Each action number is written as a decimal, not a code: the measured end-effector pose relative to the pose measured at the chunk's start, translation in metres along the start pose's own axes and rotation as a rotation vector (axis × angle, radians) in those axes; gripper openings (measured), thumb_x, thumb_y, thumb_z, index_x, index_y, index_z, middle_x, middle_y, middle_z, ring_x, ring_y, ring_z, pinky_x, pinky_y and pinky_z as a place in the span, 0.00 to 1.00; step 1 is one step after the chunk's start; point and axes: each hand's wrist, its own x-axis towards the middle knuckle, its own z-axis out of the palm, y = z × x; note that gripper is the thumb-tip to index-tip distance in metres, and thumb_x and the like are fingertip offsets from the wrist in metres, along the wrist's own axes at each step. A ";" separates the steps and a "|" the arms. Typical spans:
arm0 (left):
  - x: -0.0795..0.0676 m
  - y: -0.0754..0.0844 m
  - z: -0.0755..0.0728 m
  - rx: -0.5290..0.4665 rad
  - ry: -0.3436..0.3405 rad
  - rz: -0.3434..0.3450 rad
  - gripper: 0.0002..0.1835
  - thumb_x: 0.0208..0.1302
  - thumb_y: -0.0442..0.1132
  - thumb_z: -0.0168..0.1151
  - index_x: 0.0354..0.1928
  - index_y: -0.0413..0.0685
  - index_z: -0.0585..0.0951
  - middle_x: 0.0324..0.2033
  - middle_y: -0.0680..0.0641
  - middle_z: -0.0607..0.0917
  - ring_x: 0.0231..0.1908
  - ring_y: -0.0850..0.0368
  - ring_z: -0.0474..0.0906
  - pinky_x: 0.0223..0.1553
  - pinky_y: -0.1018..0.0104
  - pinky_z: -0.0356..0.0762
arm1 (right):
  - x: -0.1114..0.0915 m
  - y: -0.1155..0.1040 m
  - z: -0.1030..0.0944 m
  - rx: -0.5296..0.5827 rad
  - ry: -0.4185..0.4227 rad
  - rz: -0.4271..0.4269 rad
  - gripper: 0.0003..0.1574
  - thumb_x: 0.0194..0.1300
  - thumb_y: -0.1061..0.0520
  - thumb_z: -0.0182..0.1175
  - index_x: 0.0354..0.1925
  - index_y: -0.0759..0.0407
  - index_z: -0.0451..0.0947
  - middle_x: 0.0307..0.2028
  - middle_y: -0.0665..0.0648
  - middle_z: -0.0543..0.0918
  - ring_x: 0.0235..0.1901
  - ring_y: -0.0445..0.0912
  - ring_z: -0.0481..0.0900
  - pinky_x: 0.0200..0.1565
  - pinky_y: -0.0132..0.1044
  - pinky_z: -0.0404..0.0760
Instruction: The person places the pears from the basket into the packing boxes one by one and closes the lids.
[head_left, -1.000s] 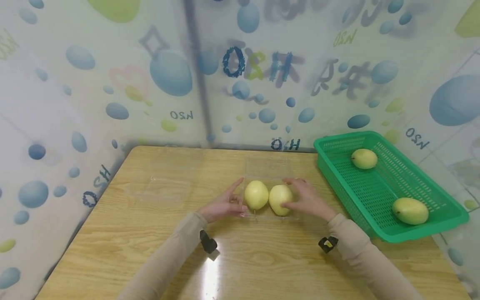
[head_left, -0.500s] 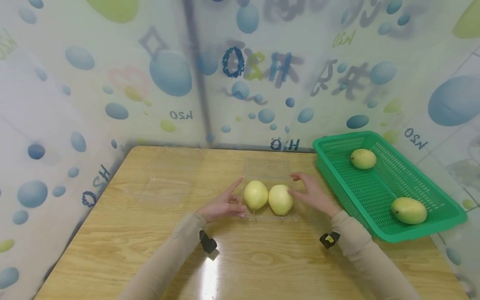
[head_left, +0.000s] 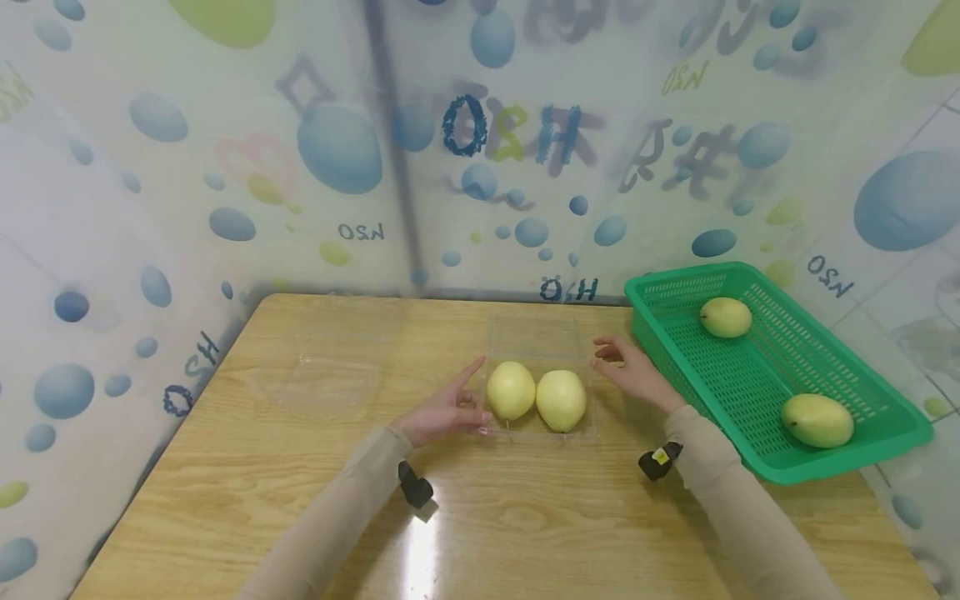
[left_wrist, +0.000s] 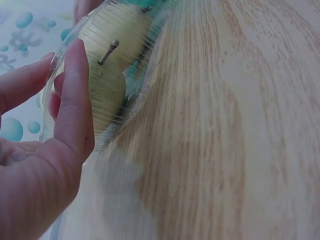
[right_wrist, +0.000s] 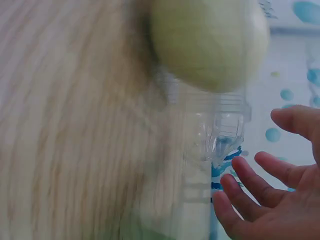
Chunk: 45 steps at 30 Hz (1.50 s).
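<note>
Two yellow-green pears (head_left: 512, 390) sit side by side in a clear plastic clamshell box (head_left: 534, 437) on the wooden table, its lid (head_left: 534, 336) laid open behind. At the box's left end my left hand (head_left: 444, 408) holds the wall, index finger stretched along the side and thumb near the front corner. A speckled pear (left_wrist: 106, 87) with its stem shows through the ribbed plastic in the left wrist view. My right hand (head_left: 636, 373) is beside the box's right rear corner, fingers loosely bent and nothing in them. In the right wrist view its fingers are spread apart from the right pear (right_wrist: 210, 45).
A green plastic basket (head_left: 686, 392) stands at the table's right, with a yellow oval fruit (head_left: 726, 317) at its back and another (head_left: 817, 421) at its front. A second clear box (head_left: 330, 379) lies open at the left. A patterned wall (head_left: 480, 242) rises behind the table.
My right hand has let go of the right pear and moved right and back, off the box. The left hand and both pears have stayed in place.
</note>
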 end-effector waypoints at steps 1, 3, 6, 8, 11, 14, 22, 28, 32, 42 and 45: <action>0.000 0.000 0.000 -0.001 0.001 0.000 0.53 0.63 0.22 0.56 0.76 0.65 0.36 0.33 0.43 0.73 0.38 0.51 0.80 0.52 0.50 0.78 | 0.002 0.001 0.000 0.020 -0.014 0.031 0.29 0.72 0.57 0.52 0.64 0.72 0.61 0.55 0.74 0.72 0.56 0.67 0.69 0.54 0.58 0.73; 0.000 -0.001 0.000 0.000 0.001 -0.001 0.53 0.63 0.22 0.56 0.76 0.65 0.36 0.33 0.43 0.73 0.38 0.51 0.80 0.52 0.49 0.78 | 0.007 0.003 -0.001 0.052 -0.037 0.090 0.30 0.73 0.56 0.52 0.66 0.71 0.60 0.56 0.74 0.71 0.57 0.66 0.68 0.54 0.57 0.74; 0.000 -0.001 -0.001 0.001 -0.003 -0.002 0.53 0.63 0.22 0.56 0.76 0.65 0.36 0.33 0.43 0.73 0.38 0.50 0.80 0.53 0.49 0.78 | 0.013 0.007 -0.001 0.077 -0.064 0.135 0.31 0.74 0.55 0.51 0.68 0.71 0.58 0.57 0.74 0.70 0.57 0.65 0.69 0.54 0.55 0.75; 0.000 -0.001 -0.001 -0.001 -0.007 -0.002 0.53 0.63 0.22 0.56 0.76 0.65 0.36 0.33 0.43 0.73 0.39 0.50 0.80 0.53 0.49 0.78 | 0.017 0.009 -0.001 0.119 -0.082 0.150 0.33 0.74 0.56 0.50 0.69 0.72 0.56 0.58 0.75 0.70 0.57 0.65 0.69 0.54 0.54 0.75; 0.000 -0.001 -0.001 -0.006 -0.012 0.002 0.53 0.63 0.22 0.55 0.77 0.65 0.36 0.33 0.43 0.73 0.39 0.49 0.79 0.53 0.49 0.78 | 0.024 0.012 0.000 0.216 -0.104 0.174 0.35 0.74 0.57 0.49 0.70 0.73 0.52 0.58 0.76 0.69 0.57 0.64 0.71 0.56 0.52 0.76; 0.000 0.000 -0.001 -0.010 -0.016 0.003 0.53 0.63 0.22 0.55 0.76 0.65 0.36 0.33 0.44 0.73 0.39 0.49 0.80 0.53 0.49 0.78 | 0.030 0.013 0.000 0.316 -0.135 0.195 0.37 0.74 0.58 0.47 0.72 0.74 0.47 0.60 0.77 0.68 0.58 0.64 0.70 0.58 0.49 0.75; 0.000 -0.002 -0.002 -0.008 -0.028 -0.007 0.53 0.63 0.23 0.57 0.76 0.67 0.36 0.33 0.44 0.73 0.41 0.46 0.79 0.54 0.49 0.77 | 0.038 0.014 0.000 0.492 -0.196 0.224 0.38 0.75 0.60 0.44 0.72 0.76 0.40 0.64 0.79 0.61 0.62 0.65 0.65 0.63 0.48 0.69; 0.000 -0.001 -0.002 -0.004 -0.031 -0.004 0.53 0.64 0.23 0.56 0.76 0.66 0.36 0.32 0.44 0.73 0.41 0.45 0.79 0.54 0.49 0.77 | 0.042 0.016 0.000 0.561 -0.238 0.266 0.39 0.75 0.59 0.43 0.73 0.74 0.37 0.67 0.77 0.57 0.66 0.65 0.59 0.66 0.48 0.64; 0.000 -0.001 -0.002 -0.005 -0.031 -0.003 0.52 0.64 0.22 0.56 0.76 0.66 0.36 0.32 0.44 0.73 0.41 0.45 0.78 0.55 0.48 0.76 | 0.045 0.017 0.002 0.571 -0.240 0.258 0.39 0.75 0.60 0.44 0.73 0.73 0.38 0.66 0.76 0.59 0.65 0.62 0.61 0.63 0.41 0.70; 0.000 -0.001 -0.002 -0.027 -0.030 -0.006 0.53 0.64 0.21 0.55 0.76 0.68 0.37 0.32 0.44 0.72 0.40 0.46 0.77 0.55 0.47 0.76 | 0.047 0.013 0.003 0.625 -0.166 0.195 0.42 0.72 0.65 0.49 0.74 0.69 0.39 0.66 0.77 0.60 0.55 0.52 0.75 0.50 0.33 0.78; -0.001 0.000 -0.002 -0.024 -0.024 -0.009 0.53 0.64 0.21 0.55 0.76 0.69 0.37 0.32 0.43 0.72 0.40 0.46 0.78 0.54 0.48 0.76 | 0.048 0.010 0.003 0.627 -0.141 0.200 0.42 0.71 0.66 0.50 0.74 0.68 0.40 0.65 0.76 0.62 0.49 0.45 0.78 0.50 0.34 0.78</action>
